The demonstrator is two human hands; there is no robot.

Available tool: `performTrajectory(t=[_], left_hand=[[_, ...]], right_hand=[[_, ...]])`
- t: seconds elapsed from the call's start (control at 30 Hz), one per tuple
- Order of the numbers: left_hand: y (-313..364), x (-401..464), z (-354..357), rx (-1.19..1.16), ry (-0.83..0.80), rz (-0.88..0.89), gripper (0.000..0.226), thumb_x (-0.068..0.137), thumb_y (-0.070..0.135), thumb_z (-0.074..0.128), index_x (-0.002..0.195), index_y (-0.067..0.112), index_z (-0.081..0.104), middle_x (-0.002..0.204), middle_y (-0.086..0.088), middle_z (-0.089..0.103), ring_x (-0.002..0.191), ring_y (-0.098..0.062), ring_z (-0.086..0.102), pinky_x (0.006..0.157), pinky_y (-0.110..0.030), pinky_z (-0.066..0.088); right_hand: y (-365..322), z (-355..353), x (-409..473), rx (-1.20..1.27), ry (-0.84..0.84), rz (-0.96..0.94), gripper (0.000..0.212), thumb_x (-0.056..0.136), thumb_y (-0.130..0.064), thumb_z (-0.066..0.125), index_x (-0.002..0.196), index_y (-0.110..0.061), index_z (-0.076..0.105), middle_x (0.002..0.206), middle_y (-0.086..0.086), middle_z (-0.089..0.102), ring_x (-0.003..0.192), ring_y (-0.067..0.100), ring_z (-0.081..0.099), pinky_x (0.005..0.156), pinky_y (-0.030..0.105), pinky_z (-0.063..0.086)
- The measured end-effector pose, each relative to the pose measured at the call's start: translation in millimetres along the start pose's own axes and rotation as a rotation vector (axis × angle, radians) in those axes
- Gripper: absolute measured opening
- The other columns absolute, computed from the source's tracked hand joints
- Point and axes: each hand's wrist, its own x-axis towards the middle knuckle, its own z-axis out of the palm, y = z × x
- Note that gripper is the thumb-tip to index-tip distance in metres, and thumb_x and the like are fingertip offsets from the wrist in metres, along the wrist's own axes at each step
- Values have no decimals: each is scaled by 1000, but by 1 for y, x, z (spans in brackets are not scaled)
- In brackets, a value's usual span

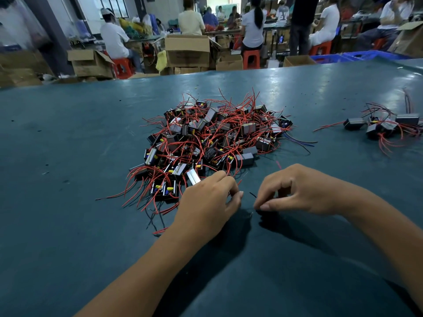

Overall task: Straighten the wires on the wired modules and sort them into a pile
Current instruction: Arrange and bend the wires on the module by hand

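A big tangled heap of small black wired modules with red and black leads lies in the middle of the teal table. A smaller pile of modules sits at the right edge. My left hand rests at the near edge of the heap, fingers curled on a module that is mostly hidden, with red leads running up from it. My right hand is just to its right, thumb and forefinger pinched on a thin black wire. The two hands are a few centimetres apart.
Beyond the table's far edge stand cardboard boxes, red stools and blue crates. Several seated people work at benches in the background. A stray red wire scrap lies between the heap and my right hand.
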Motion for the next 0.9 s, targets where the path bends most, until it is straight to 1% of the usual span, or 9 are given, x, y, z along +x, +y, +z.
performTrajectory(t=[0.07, 0.2, 0.33, 0.4, 0.47, 0.6, 0.7, 0.8, 0.9], left_hand=[[0, 0, 1, -5, -3, -8, 18, 97, 37, 60, 86, 22, 61, 84, 15, 49, 72, -9, 53, 61, -27, 41], [-4, 1, 2, -48, 0, -5, 15, 98, 36, 59, 91, 22, 64, 87, 16, 50, 75, -7, 52, 63, -28, 43], [-9, 1, 2, -103, -20, -22, 13, 96, 33, 64, 105, 25, 68, 90, 20, 48, 78, 0, 45, 67, -25, 42], [-10, 2, 1, -121, -7, -31, 13, 93, 28, 67, 106, 25, 65, 89, 18, 48, 77, -3, 44, 67, -27, 45], [-10, 3, 0, -161, 11, -53, 16, 91, 21, 68, 104, 25, 59, 87, 15, 47, 75, -5, 45, 67, -29, 45], [-11, 3, 1, -177, -21, -62, 26, 88, 20, 72, 108, 25, 56, 94, 16, 49, 78, 6, 47, 67, -22, 38], [-11, 2, 4, -141, -34, -79, 28, 90, 24, 71, 114, 25, 56, 99, 16, 52, 83, -3, 51, 76, -30, 48], [-11, 3, 4, -145, 3, -101, 24, 91, 25, 69, 107, 28, 51, 95, 16, 55, 72, 0, 50, 67, -28, 46], [-10, 2, 3, -141, 29, -90, 17, 94, 26, 65, 102, 29, 50, 91, 16, 57, 69, 7, 49, 59, -22, 40]], right_hand=[[-2, 4, 2, -6, -30, 9, 7, 89, -20, 74, 95, -24, 77, 87, -15, 73, 79, 5, 68, 71, 18, 50], [-6, 8, 3, -92, -2, 12, 7, 93, -23, 69, 98, -21, 74, 88, -21, 72, 79, -5, 64, 69, 6, 41], [-8, 12, 5, -182, 108, 84, 4, 94, -28, 66, 93, -27, 70, 81, -14, 71, 71, -4, 61, 62, 8, 38], [-9, 15, 7, -186, 163, 130, 6, 94, -26, 66, 89, -27, 68, 76, -13, 71, 67, -1, 61, 59, 12, 40], [-12, 19, 9, -160, 210, 163, 9, 94, -23, 65, 86, -26, 67, 76, -14, 73, 68, 0, 64, 59, 14, 43], [-14, 30, 14, -133, 368, 288, 14, 91, -21, 65, 78, -24, 65, 78, -13, 74, 72, -2, 65, 67, 19, 49], [-13, 39, 17, -44, 491, 353, 15, 91, -18, 63, 77, -23, 64, 73, -13, 74, 65, -3, 66, 66, 20, 52], [-14, 45, 17, -5, 576, 377, 17, 92, -20, 63, 76, -24, 63, 68, -14, 73, 60, -4, 65, 59, 16, 48], [-16, 48, 18, -16, 599, 392, 16, 92, -21, 63, 77, -25, 61, 68, -13, 73, 59, -4, 64, 60, 21, 47]])
